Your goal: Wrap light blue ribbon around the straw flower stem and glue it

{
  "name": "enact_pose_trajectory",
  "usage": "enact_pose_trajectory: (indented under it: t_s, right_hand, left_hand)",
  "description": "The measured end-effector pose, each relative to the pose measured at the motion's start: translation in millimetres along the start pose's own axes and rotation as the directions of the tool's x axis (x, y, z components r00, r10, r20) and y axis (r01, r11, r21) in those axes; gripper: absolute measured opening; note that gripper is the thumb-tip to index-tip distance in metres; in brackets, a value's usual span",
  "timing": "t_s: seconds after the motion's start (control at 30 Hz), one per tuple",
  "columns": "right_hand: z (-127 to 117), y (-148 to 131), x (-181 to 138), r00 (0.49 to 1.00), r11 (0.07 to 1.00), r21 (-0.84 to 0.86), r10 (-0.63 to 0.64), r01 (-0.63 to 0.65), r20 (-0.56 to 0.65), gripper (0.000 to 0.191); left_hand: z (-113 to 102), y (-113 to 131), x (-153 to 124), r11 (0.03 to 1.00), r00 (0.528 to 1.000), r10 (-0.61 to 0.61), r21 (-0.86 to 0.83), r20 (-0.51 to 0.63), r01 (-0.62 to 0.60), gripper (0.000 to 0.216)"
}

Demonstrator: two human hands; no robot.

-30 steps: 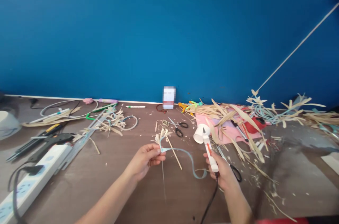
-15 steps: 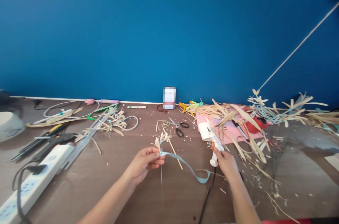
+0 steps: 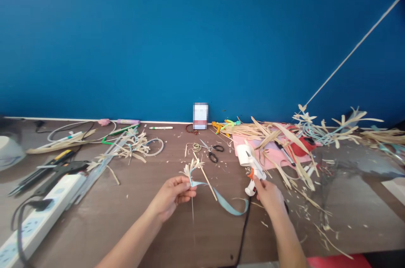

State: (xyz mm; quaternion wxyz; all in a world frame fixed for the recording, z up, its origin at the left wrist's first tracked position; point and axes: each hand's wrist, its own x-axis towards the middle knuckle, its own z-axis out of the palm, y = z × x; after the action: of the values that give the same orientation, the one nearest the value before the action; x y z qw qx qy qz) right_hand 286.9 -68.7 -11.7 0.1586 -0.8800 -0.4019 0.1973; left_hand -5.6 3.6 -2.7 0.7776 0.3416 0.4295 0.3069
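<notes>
In front of me my left hand [image 3: 179, 192] pinches a small pale flower [image 3: 190, 168] by its thin stem, which hangs below the fingers. From the same pinch a light blue ribbon [image 3: 229, 207] curves away to the right, its far end near the black cord. At the right, my right hand [image 3: 268, 194] has its fingers on the side of a white hot glue gun [image 3: 257, 171] with an orange trigger. The gun's nozzle points away, beside a white roll [image 3: 244, 155]. Part of my right hand's grip is hidden.
Scissors [image 3: 213, 150] and a thin stick [image 3: 205, 177] lie in the middle. Dried strips [image 3: 268, 133] spread over a pink sheet [image 3: 238, 141] at right. On the left are a power strip [image 3: 44, 213], another glue gun [image 3: 65, 171] and finished flowers [image 3: 134, 143]. A phone-like card [image 3: 200, 116] leans against the wall.
The glue gun has tipped and shifted slightly left under my right hand. The ribbon's free end has swung a little left. My left hand keeps its pinch, and the view has shifted slightly.
</notes>
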Motion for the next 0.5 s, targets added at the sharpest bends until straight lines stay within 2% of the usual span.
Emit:
enact_pose_trajectory:
  t_s: [0.1, 0.17, 0.2, 0.27, 0.33, 0.37, 0.43, 0.5]
  right_hand:
    - [-10.8, -1.5, -6.9, 0.993, 1.0, -0.007, -0.011, 0.01, -0.118, 0.043]
    - [-15.2, -13.2, -16.7, 0.975, 0.98, 0.147, -0.105, 0.135, -0.194, 0.039]
    - [-15.3, -22.9, -23.3, 0.96, 0.931, 0.273, -0.189, 0.242, -0.206, 0.037]
    - [-10.8, -47.6, -38.3, 0.909, 0.803, 0.428, -0.382, 0.416, -0.165, 0.033]
    - [-0.8, -73.6, -51.9, 0.793, 0.671, 0.459, -0.593, 0.582, -0.138, 0.025]
    - [5.3, -84.7, -56.9, 0.76, 0.643, 0.463, -0.64, 0.61, -0.113, 0.023]
    - [17.7, -100.7, -62.1, 0.736, 0.639, 0.507, -0.677, 0.579, 0.013, 0.024]
    - [27.6, -108.5, -63.0, 0.733, 0.665, 0.56, -0.665, 0.494, 0.144, 0.024]
  left_hand:
    - [2.5, 2.7, -1.7, 1.0, 1.0, 0.014, 0.018, -0.008, -0.013, 0.014]
    - [5.9, 5.0, -3.1, 0.999, 1.0, 0.023, 0.028, 0.005, -0.023, 0.014]
    - [8.1, 6.0, -3.7, 0.999, 0.999, 0.027, 0.035, 0.016, -0.028, 0.015]
    - [13.4, 7.4, -5.1, 0.998, 0.999, 0.037, 0.058, 0.033, -0.039, 0.015]
    - [18.9, 8.0, -6.8, 0.995, 0.997, 0.045, 0.084, 0.055, -0.05, 0.015]
    - [21.3, 8.2, -7.9, 0.994, 0.996, 0.052, 0.097, 0.067, -0.059, 0.015]
    - [24.6, 8.5, -10.1, 0.988, 0.993, 0.076, 0.124, 0.089, -0.087, 0.015]
    - [25.4, 8.8, -11.9, 0.981, 0.989, 0.101, 0.155, 0.105, -0.117, 0.014]
